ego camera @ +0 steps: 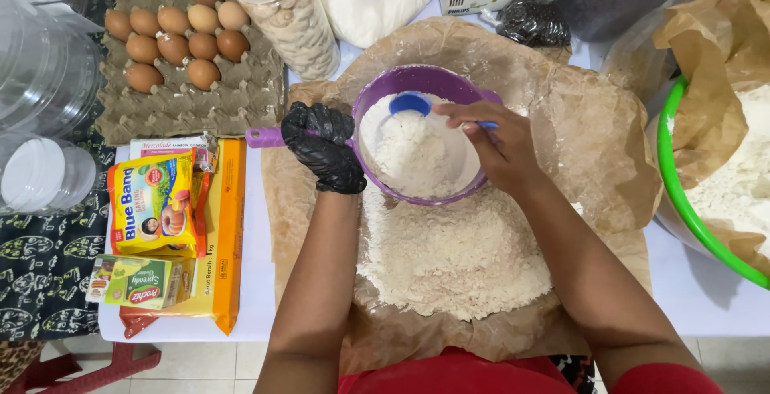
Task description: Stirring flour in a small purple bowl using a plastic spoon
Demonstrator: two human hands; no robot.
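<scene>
While hands grip sieve (417,133) handle & blue scoop (411,104): egg tray (184,81) far L, green bowl (682,202) R.

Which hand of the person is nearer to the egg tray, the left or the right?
The left. The gloved left hand grips the purple sieve's handle, just below and right of the egg tray. The bare right hand holds a blue spoon over the sieve, farther right.

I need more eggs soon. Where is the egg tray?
In the head view, the egg tray lies at the upper left, beyond the yellow packets and left of the purple sieve held by the gloved left hand.
</scene>
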